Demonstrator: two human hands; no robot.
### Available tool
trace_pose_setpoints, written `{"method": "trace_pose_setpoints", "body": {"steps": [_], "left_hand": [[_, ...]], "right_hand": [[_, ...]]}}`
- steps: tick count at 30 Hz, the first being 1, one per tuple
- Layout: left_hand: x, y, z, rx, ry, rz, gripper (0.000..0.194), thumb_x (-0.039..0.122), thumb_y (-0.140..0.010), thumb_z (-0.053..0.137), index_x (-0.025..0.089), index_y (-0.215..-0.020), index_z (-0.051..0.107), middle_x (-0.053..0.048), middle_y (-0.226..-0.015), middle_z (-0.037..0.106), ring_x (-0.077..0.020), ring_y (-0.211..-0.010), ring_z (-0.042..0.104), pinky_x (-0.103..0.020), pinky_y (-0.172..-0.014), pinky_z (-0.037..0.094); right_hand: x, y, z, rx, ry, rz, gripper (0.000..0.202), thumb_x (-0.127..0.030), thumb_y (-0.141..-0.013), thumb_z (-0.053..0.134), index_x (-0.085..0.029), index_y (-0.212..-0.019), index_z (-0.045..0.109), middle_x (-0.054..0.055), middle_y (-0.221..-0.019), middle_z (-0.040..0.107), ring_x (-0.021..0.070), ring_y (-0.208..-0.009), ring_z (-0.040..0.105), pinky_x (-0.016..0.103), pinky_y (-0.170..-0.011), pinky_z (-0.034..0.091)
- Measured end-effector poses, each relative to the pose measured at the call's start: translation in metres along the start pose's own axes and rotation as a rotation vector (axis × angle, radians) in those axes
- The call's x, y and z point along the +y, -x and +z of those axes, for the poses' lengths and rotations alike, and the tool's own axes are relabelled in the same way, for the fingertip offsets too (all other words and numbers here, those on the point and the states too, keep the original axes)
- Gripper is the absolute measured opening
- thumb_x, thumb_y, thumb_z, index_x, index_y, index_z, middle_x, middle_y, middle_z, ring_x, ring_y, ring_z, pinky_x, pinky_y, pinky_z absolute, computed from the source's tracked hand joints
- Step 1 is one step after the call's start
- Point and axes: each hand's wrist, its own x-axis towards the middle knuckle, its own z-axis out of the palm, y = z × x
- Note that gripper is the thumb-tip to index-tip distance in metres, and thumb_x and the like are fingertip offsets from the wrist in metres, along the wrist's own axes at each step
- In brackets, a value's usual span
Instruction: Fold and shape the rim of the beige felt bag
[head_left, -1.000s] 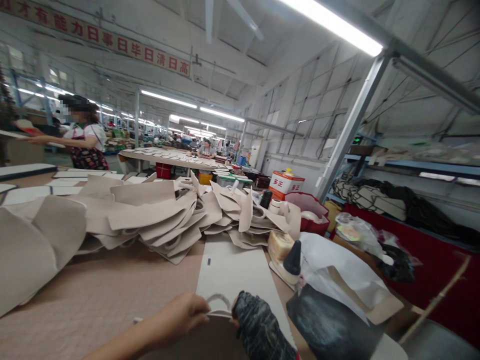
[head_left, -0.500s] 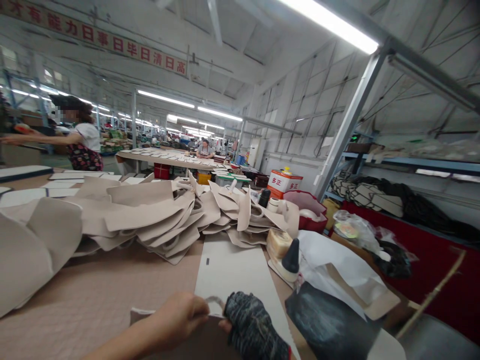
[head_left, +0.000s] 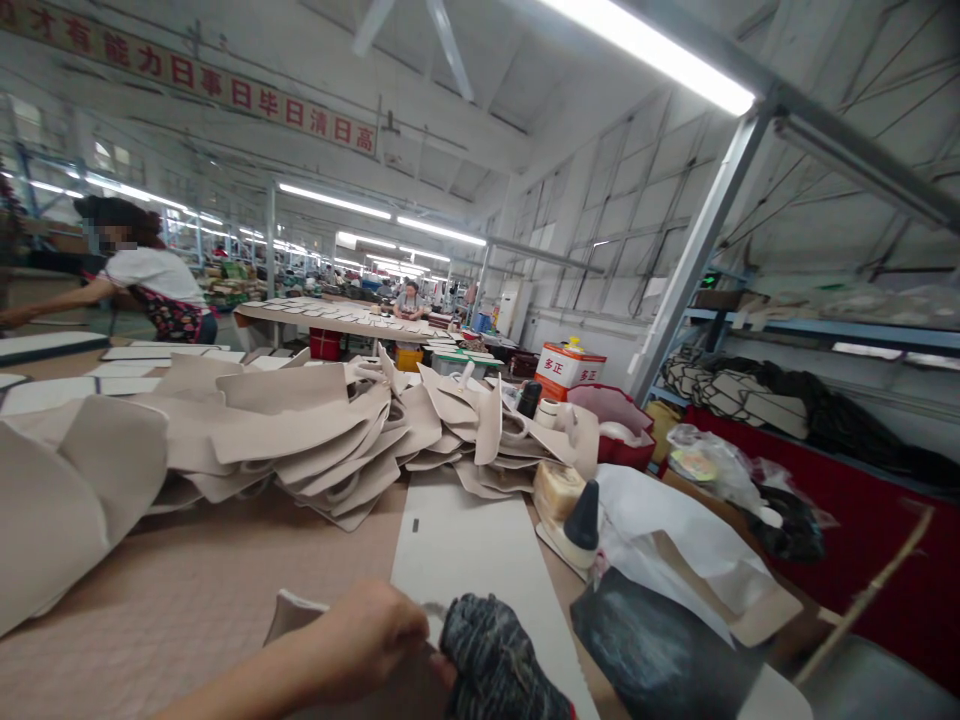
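Nearest, the bare left hand (head_left: pixel 375 625) pinches the beige cut piece (head_left: pixel 300 612) at its top edge; the gloved right hand (head_left: pixel 491 655) closes on the same piece just beside it. Beyond the piece lies a white card (head_left: pixel 469 555). Right of the card stands a black-tipped glue bottle (head_left: pixel 581 525). Behind the card, a heap of beige pieces (head_left: pixel 315 430) blocks the table; a co-worker (head_left: pixel 150 280) stands farthest.

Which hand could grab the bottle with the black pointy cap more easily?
Probably the right hand, in its dark knitted glove: it is on the same side as the cream bottle with the black cone cap. The bare left hand pinches a beige cut piece.
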Motion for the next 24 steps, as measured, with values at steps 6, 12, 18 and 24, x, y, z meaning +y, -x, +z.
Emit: {"method": "trace_pose_setpoints", "body": {"steps": [6,12,18,24], "left_hand": [[0.005,0.0,-0.001,-0.015,-0.019,-0.007,0.024,0.02,-0.079,0.046,0.019,-0.073,0.069,-0.007,-0.068,0.069,-0.0168,-0.059,0.058,-0.022,-0.051,0.033],[0.002,0.003,0.0,0.008,0.085,0.022,0.026,0.016,-0.077,0.045,0.02,-0.079,0.071,-0.004,-0.07,0.07,-0.0143,-0.059,0.058,-0.02,-0.052,0.033],[-0.021,0.009,-0.005,0.034,0.203,-0.045,0.027,0.017,-0.075,0.045,0.018,-0.078,0.072,-0.003,-0.07,0.07,-0.0141,-0.062,0.058,-0.018,-0.055,0.036],[-0.023,0.007,-0.008,0.038,0.192,-0.07,0.03,0.011,-0.067,0.044,0.018,-0.076,0.072,-0.002,-0.07,0.07,-0.0145,-0.062,0.06,-0.018,-0.053,0.037]], "right_hand": [[-0.002,-0.015,-0.01,-0.017,-0.123,-0.061,0.049,-0.038,-0.091,0.015,-0.024,-0.06,0.051,0.0,-0.047,0.057,0.0162,-0.039,0.056,0.027,-0.038,0.048],[-0.003,0.013,-0.006,0.003,0.173,-0.053,0.04,-0.035,-0.09,0.026,-0.018,-0.094,0.062,0.012,-0.082,0.072,0.0273,-0.072,0.068,0.037,-0.061,0.056],[0.021,0.027,-0.008,-0.333,-0.492,0.293,0.027,-0.035,-0.083,0.043,-0.021,-0.065,0.058,0.001,-0.062,0.063,0.0143,-0.061,0.06,0.021,-0.06,0.047],[0.031,0.063,0.003,-0.386,-0.743,0.629,0.02,-0.041,-0.076,0.056,-0.026,-0.069,0.067,-0.001,-0.063,0.066,0.0145,-0.062,0.06,0.023,-0.059,0.044]]}}
